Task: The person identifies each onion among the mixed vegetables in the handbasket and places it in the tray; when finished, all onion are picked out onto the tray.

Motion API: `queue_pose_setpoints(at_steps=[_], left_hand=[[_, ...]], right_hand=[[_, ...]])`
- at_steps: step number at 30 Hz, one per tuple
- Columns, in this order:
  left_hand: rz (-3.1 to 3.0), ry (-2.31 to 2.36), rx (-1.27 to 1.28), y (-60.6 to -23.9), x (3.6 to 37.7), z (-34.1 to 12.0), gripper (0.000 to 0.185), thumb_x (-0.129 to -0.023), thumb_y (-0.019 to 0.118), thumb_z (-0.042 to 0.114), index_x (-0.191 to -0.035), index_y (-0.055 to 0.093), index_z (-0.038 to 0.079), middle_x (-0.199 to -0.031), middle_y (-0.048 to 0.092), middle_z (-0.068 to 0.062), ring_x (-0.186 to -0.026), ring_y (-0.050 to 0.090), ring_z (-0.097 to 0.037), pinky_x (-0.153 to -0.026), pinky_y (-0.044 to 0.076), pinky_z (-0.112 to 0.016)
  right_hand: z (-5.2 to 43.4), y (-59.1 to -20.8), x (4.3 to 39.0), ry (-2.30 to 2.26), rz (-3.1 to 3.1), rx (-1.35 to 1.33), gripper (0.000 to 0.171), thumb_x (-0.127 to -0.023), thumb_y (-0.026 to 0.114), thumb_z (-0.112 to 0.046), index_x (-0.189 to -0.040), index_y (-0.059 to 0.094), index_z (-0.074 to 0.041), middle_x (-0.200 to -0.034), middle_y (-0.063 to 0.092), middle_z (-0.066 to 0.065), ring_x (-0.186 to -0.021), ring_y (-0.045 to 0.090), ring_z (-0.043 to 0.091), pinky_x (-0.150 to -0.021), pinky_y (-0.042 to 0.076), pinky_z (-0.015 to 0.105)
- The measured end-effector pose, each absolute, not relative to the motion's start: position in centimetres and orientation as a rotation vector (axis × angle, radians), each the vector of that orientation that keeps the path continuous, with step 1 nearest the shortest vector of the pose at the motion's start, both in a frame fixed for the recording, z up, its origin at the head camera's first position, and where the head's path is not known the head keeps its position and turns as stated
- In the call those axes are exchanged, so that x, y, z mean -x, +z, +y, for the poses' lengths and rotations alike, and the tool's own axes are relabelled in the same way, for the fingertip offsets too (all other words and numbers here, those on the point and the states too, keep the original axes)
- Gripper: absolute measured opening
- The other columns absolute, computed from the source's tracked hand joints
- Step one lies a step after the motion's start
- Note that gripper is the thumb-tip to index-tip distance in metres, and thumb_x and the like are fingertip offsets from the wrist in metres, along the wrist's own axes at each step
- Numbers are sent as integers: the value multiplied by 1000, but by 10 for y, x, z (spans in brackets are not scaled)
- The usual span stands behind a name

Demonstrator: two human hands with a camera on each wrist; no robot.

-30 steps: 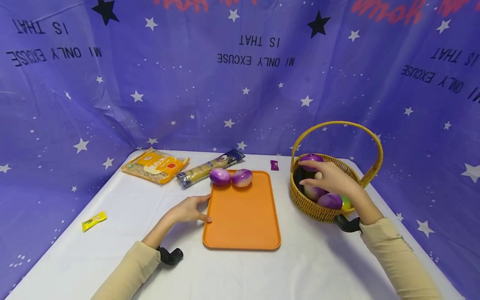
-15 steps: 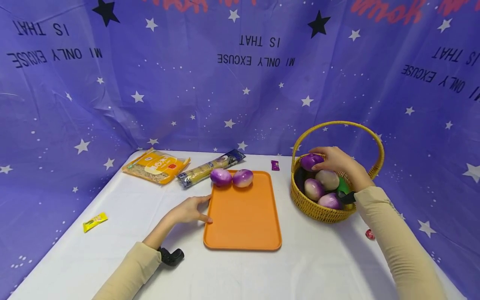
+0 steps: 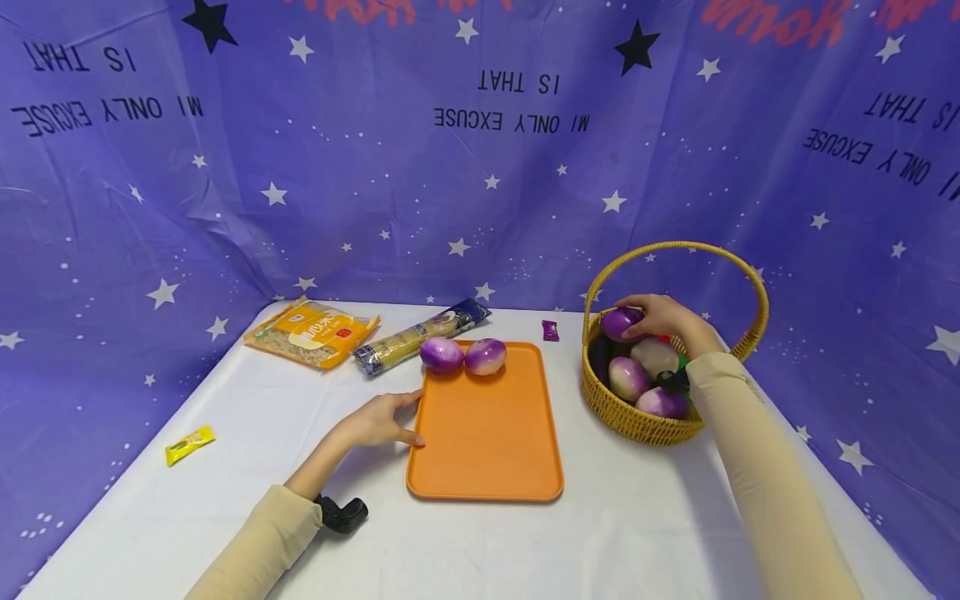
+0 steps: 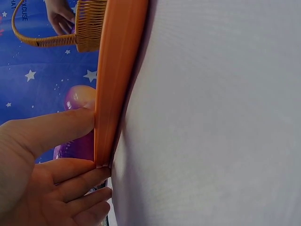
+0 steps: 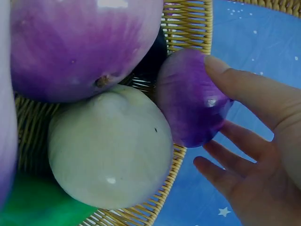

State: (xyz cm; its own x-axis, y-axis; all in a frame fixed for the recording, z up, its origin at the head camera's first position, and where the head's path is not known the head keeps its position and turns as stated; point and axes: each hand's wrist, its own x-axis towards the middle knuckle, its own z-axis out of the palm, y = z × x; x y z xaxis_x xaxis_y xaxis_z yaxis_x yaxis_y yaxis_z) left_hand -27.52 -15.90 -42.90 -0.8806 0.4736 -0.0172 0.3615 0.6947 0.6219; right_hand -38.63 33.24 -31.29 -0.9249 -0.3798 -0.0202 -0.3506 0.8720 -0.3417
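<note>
Nearest the viewer, the left hand (image 3: 372, 423) lies at the orange tray's (image 3: 487, 450) 9 o'clock edge, fingers straight and relaxed, and the left wrist view shows the thumb (image 4: 51, 129) and fingertips touching the tray's rim (image 4: 113, 84) without curling around it. Further back, at the tray's 12 o'clock end, two purple onions (image 3: 462, 355) sit side by side, touching. Over at 3 o'clock of the tray stands the wicker basket (image 3: 637, 421) with its tall hoop handle, and there the right hand (image 3: 663, 317) holds a small purple onion (image 3: 619, 322) at the basket's far rim, about 11 o'clock of the basket. That onion is round, glossy, deep violet fading paler toward one end; the right wrist view shows the thumb (image 5: 244, 89) pressed on its side and the fingers (image 5: 225, 165) curved beneath it, the onion (image 5: 190, 96) resting against the woven rim. Beside it in the basket lie a pale greenish-white bulb (image 5: 110, 146), a larger purple-and-white one (image 5: 80, 42) and something green (image 5: 33, 207). Against half a second ago, the right hand has edged slightly further in over the far rim, the onion is barely shifted, and the left hand and tray are unchanged. Farthest back, at the table's 11 o'clock, lie a yellow packet (image 3: 311, 332) and a pasta bag (image 3: 416, 335).
</note>
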Motion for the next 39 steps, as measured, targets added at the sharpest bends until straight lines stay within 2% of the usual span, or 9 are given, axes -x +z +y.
queue_pose_setpoints(at_steps=[8, 17, 28, 35, 39], left_hand=[[2734, 936, -684, -429, 276, -159, 88, -73, 84, 30, -143, 41, -4, -142, 44, -26, -132, 38, -44, -111, 28, -54], [2737, 943, -692, -429, 276, -158, 88, -73, 84, 30, -143, 42, -4, -142, 45, -25, -132, 38, -42, -111, 29, -52], [2746, 939, -705, -427, 274, -158, 87, -73, 84, 29, -142, 42, -6, -140, 46, -26, -131, 39, -42, -110, 30, -53], [2747, 932, -703, -428, 275, -158, 87, -73, 84, 29, -141, 43, -6, -140, 47, -25, -131, 39, -43, -110, 30, -54], [2745, 927, -700, -428, 274, -159, 87, -73, 84, 29, -141, 42, -5, -140, 46, -26, -131, 39, -43, -110, 30, -54]], right_hand=[[331, -315, 390, -559, 2953, 518, 61, -82, 75, -14, -136, 50, -1, -131, 50, 31, -118, 47, 46, -102, 37, 60], [331, -317, 395, -484, 3013, 494, 59, -79, 76, -9, -133, 53, -3, -128, 51, 33, -117, 48, 49, -99, 41, 60], [329, -303, 383, -511, 2999, 541, 58, -84, 74, -14, -137, 51, -4, -130, 52, 30, -115, 50, 46, -96, 43, 60], [327, -290, 364, -503, 3015, 642, 61, -84, 75, -22, -138, 51, -8, -131, 55, 25, -117, 51, 43, -98, 42, 58], [326, -288, 349, -528, 3027, 743, 62, -83, 77, -26, -138, 52, -10, -129, 57, 22, -113, 55, 39, -94, 45, 56]])
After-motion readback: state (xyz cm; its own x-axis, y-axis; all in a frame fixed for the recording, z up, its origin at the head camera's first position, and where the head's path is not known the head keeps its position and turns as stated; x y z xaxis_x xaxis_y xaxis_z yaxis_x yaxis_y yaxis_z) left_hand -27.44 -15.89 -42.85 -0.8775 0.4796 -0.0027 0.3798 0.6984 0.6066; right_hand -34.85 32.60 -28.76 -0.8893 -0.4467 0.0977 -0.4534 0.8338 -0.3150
